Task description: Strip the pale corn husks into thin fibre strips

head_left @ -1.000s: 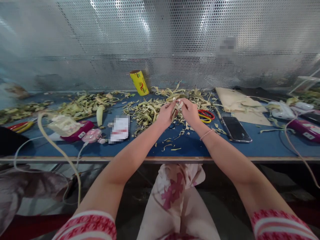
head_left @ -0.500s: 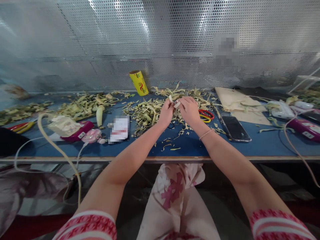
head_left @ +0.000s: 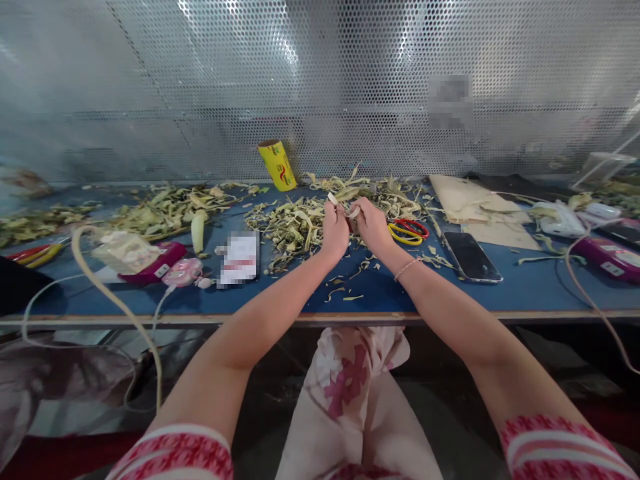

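My left hand (head_left: 335, 229) is closed, with the tip of a pale plant strip (head_left: 333, 198) sticking up past its fingers. Close beside it, my right hand (head_left: 370, 223) has its fingers pinched on a pale curled piece (head_left: 355, 213). Whether both hands hold one and the same strip I cannot tell. Both hands are over a heap of dry yellow-green plant scraps (head_left: 293, 230). Just right of my right hand lie scissors (head_left: 406, 233) with red and yellow handles; their blades are hidden.
A yellow tube (head_left: 278, 167) stands at the back by the perforated metal wall (head_left: 320, 80). On the blue table are phones (head_left: 471, 257), cardboard (head_left: 480, 213), purple devices with cables (head_left: 610, 257) and another scrap heap (head_left: 165, 210) at left.
My fingers have drawn in and turned slightly, and my hands are a little lower and nearer to me. The pale strip tip by my left hand has shifted left.
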{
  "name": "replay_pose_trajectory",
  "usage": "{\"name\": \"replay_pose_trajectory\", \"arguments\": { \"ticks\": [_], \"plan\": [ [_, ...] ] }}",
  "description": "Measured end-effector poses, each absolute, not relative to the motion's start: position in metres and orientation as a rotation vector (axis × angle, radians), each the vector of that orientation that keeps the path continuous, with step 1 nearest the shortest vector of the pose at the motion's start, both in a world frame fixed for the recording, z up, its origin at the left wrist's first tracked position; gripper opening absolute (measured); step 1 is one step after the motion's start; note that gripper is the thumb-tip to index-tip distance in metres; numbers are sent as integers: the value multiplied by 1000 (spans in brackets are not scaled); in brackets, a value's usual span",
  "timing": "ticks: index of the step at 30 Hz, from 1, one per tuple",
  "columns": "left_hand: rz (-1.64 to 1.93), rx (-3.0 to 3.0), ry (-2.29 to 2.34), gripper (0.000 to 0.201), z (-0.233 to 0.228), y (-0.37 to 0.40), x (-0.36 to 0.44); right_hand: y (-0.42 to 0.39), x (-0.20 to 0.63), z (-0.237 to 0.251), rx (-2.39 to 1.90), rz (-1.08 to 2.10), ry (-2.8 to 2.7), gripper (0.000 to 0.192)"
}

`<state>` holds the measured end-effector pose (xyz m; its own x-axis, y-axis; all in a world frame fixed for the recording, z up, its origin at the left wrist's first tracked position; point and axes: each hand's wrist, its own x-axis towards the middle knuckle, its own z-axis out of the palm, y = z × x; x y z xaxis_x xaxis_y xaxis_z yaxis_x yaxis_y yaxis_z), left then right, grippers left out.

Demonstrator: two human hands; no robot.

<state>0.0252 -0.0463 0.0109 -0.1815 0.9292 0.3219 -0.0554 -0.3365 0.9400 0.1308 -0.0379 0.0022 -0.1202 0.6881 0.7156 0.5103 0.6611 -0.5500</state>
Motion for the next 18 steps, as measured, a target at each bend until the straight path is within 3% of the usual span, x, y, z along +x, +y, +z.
{"name": "replay_pose_trajectory", "arguments": {
  "ticks": [8,18],
  "plan": [
    [1707,1308,1122,22,11,-44,22,-43,122,2,-957,371,-1648,18],
    [1612,1444,944,17,14,-50,21,-34,129,6,-983,457,-1387,43]
  ]
}}
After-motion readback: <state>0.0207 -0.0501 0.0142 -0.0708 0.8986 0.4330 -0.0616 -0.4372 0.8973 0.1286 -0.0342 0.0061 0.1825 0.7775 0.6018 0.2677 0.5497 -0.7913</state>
